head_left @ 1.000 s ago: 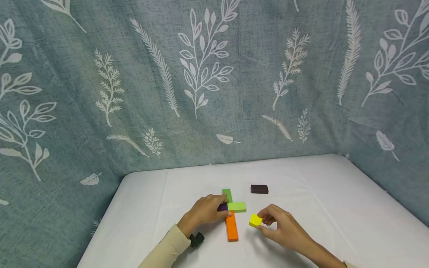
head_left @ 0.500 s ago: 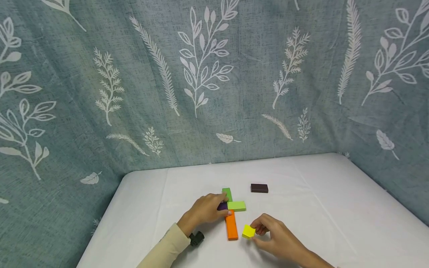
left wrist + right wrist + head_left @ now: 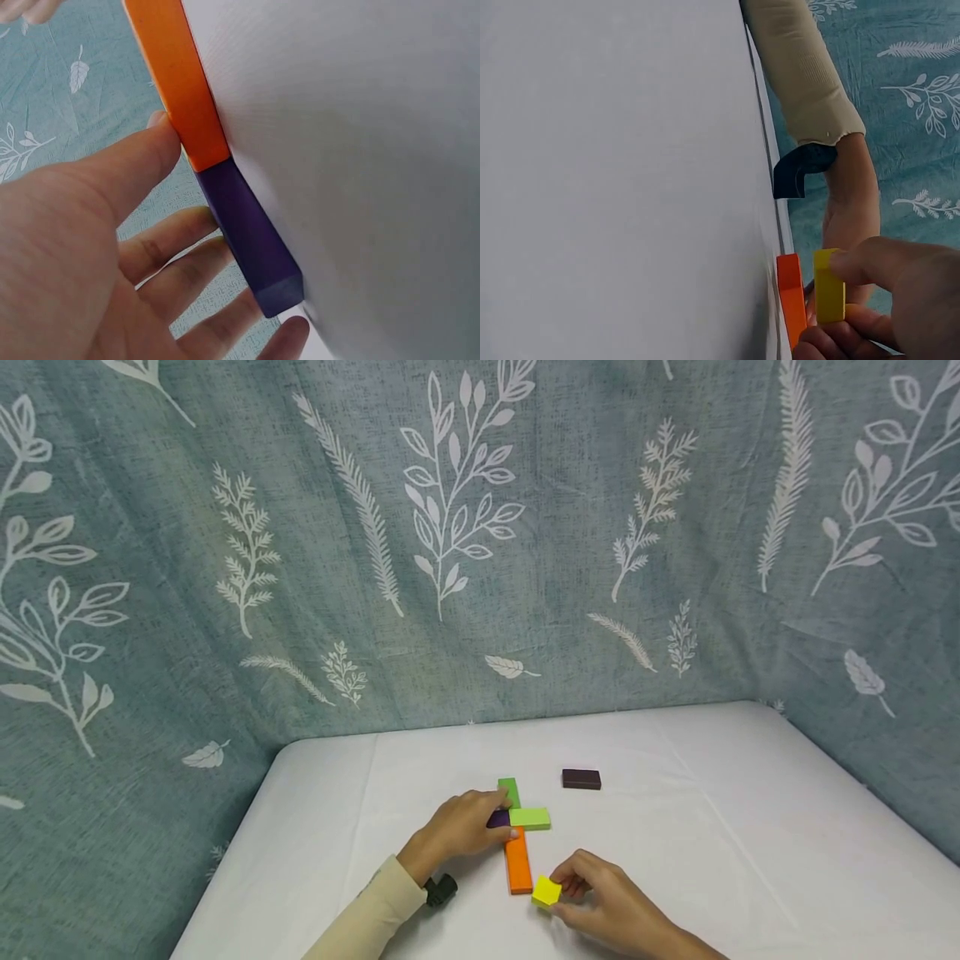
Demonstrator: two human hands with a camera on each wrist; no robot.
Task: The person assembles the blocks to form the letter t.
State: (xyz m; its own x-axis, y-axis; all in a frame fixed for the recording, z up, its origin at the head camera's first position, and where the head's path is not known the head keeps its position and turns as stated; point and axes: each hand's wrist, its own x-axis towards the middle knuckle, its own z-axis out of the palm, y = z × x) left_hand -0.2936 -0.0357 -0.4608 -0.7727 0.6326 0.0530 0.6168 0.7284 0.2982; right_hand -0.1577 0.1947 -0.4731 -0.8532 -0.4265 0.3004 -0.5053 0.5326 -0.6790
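Flat coloured blocks meet on the white table. An orange block (image 3: 517,864) runs toward the near edge, a light green block (image 3: 530,818) points right, a darker green block (image 3: 508,792) points away, and a purple block (image 3: 498,819) lies partly under my left hand (image 3: 465,827). The left thumb touches the orange block's far end; its other fingers spread loosely by the purple block and reach the darker green one. Between thumb and fingers, my right hand (image 3: 603,906) pinches a yellow block (image 3: 547,891), held tilted beside the orange block's near end.
A dark brown block (image 3: 581,779) lies apart, farther back on the white table (image 3: 675,793). Behind the table hangs a blue-green curtain (image 3: 555,568) with white leaf patterns. A black wrist-worn device (image 3: 441,890) sits below the left sleeve.
The right hand has carried the yellow block toward the near edge and left, from right of the light green block to the orange block's near end. The left hand stays in place.
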